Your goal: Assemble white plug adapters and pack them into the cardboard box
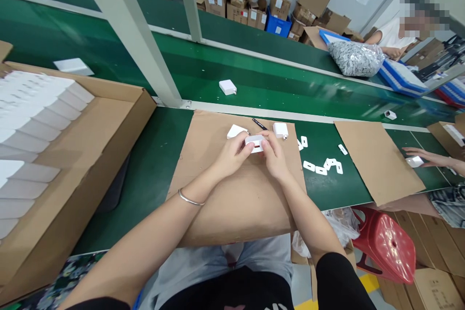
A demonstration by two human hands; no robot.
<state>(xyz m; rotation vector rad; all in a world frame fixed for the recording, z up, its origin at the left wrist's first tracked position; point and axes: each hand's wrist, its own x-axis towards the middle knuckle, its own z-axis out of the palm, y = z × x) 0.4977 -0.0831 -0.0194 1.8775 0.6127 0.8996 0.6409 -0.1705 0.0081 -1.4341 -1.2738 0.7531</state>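
Note:
Between my left hand [234, 152] and my right hand [273, 155] is a white charger [255, 141] with a dark reddish slot facing me. The fingers of both hands close on its two ends, above a brown cardboard sheet [240, 203]. Just behind my left fingers lies a second white charger [237, 131]. A third white charger with metal prongs [280, 130] rests behind my right hand, and a black pen-like tool [259, 124] lies between them. Right of the sheet, several small white slotted plates [321, 170] are scattered on the green table.
At left stands a cardboard tray [119, 101] full of white boxes. A metal post [134, 34] rises beside it. Another white charger [227, 87] sits on the green belt [174, 65]. At right, a co-worker's hand [428, 157] holds a white piece near another cardboard sheet [378, 160]; a red stool [388, 247] stands below.

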